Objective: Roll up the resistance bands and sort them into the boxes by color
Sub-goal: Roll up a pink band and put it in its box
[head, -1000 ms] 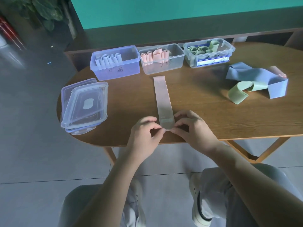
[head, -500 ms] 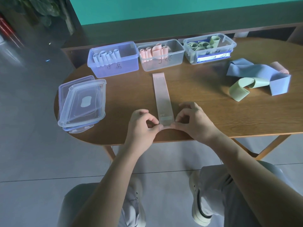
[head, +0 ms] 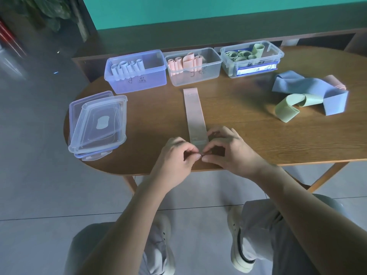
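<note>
Evidently soft and limp, the pink band (head: 193,112) rolls best from its near end, which the left hand (head: 175,158) and right hand (head: 228,149) both pinch.

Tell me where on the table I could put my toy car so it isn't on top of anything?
Bare wood lies between the pink band and the heap of loose bands, and between that pink band and the stacked lids. It is crowded along the far edge, where three boxes sit in a row, and at the near edge, where the left hand and right hand pinch the band's end.

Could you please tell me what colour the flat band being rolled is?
Pale pink; the band shows best in the head view.
</note>
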Tool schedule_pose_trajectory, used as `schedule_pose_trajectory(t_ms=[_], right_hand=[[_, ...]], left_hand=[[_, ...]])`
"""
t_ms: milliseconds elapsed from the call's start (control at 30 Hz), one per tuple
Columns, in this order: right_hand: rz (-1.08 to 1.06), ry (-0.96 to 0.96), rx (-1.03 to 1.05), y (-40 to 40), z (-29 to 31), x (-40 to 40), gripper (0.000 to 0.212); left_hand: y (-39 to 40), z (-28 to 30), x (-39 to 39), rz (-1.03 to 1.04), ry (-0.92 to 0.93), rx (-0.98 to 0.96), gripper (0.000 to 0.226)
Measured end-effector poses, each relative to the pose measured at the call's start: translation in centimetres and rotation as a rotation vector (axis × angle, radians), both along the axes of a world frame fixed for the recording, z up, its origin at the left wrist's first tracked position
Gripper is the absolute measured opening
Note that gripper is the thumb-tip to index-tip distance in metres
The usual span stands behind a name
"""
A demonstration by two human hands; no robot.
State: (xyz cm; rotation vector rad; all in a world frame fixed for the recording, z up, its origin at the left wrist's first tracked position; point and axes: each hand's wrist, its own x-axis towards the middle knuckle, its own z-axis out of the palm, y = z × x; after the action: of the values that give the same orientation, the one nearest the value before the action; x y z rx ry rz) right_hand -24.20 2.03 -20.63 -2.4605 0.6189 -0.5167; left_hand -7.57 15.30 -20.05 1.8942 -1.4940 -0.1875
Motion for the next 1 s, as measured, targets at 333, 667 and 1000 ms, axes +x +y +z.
schedule_pose_trajectory(t_ms=[333,667,1000], right_hand=[[-0.163,0.022,0.142,0.4,1.3,1.2,0.012],[-0.246,0.062,0.163,0.1,1.6,1.8,0.024],[-0.078,-0.069,-0.027,0.5,0.1,1.0,0.004]], left_hand=[[-1.1,0.2,0.6,0.167,0.068,0.08,0.017],[-1.2,-0.8,0.6,-0.019,-0.048,-0.11,0.007],[-0.2,-1.0,0.4,-0.076,-0.12,-0.191,0.007]])
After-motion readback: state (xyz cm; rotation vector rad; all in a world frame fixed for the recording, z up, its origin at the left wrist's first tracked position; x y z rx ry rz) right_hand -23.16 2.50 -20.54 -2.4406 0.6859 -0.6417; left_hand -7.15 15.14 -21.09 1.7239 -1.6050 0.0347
